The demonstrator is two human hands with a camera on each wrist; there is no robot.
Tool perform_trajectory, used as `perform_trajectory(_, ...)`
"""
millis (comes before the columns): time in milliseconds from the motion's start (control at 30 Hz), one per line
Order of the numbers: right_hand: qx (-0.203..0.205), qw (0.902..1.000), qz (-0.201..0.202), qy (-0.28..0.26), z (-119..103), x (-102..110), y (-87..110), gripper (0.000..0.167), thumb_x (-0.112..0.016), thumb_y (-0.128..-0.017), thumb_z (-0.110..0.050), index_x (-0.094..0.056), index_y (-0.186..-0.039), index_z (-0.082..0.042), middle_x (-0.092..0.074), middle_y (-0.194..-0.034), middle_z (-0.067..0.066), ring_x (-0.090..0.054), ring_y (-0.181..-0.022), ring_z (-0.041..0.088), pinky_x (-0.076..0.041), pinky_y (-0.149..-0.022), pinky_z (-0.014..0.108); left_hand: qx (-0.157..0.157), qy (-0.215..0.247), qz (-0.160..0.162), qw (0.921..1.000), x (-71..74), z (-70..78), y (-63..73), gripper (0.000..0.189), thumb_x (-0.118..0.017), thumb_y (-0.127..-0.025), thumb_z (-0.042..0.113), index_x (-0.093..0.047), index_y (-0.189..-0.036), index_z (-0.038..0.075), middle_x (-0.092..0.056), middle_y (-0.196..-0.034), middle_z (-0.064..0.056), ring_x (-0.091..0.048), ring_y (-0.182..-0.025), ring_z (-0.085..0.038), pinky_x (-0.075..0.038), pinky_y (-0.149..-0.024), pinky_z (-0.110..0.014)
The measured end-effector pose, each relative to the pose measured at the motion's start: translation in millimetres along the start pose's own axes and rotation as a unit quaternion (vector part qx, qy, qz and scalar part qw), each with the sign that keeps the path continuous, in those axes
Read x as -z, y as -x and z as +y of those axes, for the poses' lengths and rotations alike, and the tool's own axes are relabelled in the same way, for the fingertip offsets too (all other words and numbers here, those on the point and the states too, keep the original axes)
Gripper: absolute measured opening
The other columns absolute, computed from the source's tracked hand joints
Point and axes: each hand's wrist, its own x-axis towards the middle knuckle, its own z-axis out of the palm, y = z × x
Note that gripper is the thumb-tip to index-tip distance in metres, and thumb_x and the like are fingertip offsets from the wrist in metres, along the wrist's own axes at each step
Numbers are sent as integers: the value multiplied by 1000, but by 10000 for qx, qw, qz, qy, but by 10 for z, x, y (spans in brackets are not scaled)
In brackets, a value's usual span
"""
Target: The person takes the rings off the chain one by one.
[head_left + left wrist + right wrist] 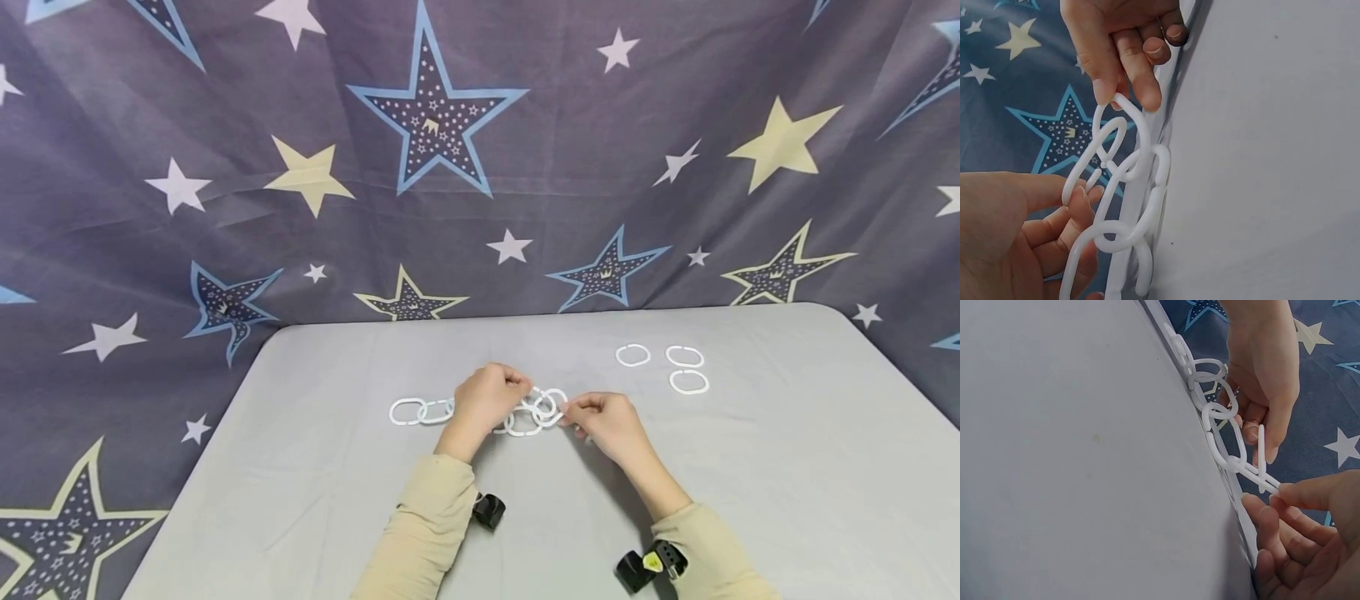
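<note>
A chain of white oval plastic links [405, 423] stretches across the table, passing behind my left hand [487, 396] in the head view. With thumb and fingertips that hand pinches one white link [1084, 156], tilted up beside the chain's right end. My right hand [609, 423] pinches the chain's end link [1145, 137] between thumb and fingers. In the left wrist view the two held links cross each other, and a small gap shows in the left one. More linked ovals [1209, 360] trail away beyond the hands in the right wrist view.
Three loose white links lie at the back right of the grey table [300, 500]: one link [635, 366] on its own, another link [685, 347], and a third link [689, 392] just in front of it. A star-patterned cloth [525, 208] hangs behind the table.
</note>
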Motion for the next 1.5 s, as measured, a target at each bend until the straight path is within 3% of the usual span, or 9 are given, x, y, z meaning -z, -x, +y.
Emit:
perform_trajectory(367, 118, 9997, 99, -172, 0, 8, -5, 16, -69, -90, -11, -74, -95, 3, -73, -76, 6, -62, -60, 16, -46, -50, 25, -34, 514, -344, 9981, 49, -78, -30, 20, -67, -91, 33, -79, -98, 18, -74, -103, 1, -66, -95, -21, -49, -85, -42)
perform_trajectory(667, 139, 9997, 100, -182, -12, -6, 1, 14, -70, -88, -10, -74, -94, 2, -73, -75, 6, -62, -58, 15, -44, -48, 23, 12, 860, -638, 9942, 69, -108, -39, 24, -68, -90, 34, -79, -100, 15, -74, -102, 0, -64, -89, -17, -49, -85, -38)
perform_trajectory(933, 244, 9996, 48, -161, -9, -10, 4, 12, -70, -88, -8, -74, -91, 3, -72, -74, 10, -61, -56, 15, -45, -47, 23, -133, 1323, -894, 9871, 56, -191, -74, 27, -70, -90, 30, -78, -101, 6, -74, -99, -5, -64, -88, -16, -50, -87, -37)
perform_trajectory(1100, 283, 9995, 32, -97, 0, -14, 1, 11, -70, -87, -7, -74, -90, 2, -71, -73, 9, -60, -56, 15, -46, -48, 23, -236, 1484, -1068, 9829, 70, -220, -88, 27, -70, -89, 26, -77, -102, 3, -74, -101, -8, -66, -94, -19, -49, -92, -37)
perform_trajectory(1333, 377, 9992, -49, -113, 15, -35, 4, 9, -70, -87, -4, -73, -90, 4, -71, -72, 10, -59, -55, 15, -47, -48, 24, -354, 1556, -1216, 9797, 92, -287, -104, 26, -70, -88, 24, -77, -99, 1, -74, -99, -9, -65, -88, -15, -49, -86, -31)
perform_trajectory(1500, 363, 9992, -82, -138, 14, -49, 6, 8, -70, -87, -4, -73, -90, 3, -71, -71, 9, -59, -54, 16, -46, -47, 23, -342, 1560, -1316, 9784, 104, -303, -110, 27, -69, -89, 24, -77, -100, 0, -74, -101, -9, -65, -93, -16, -48, -91, -33)
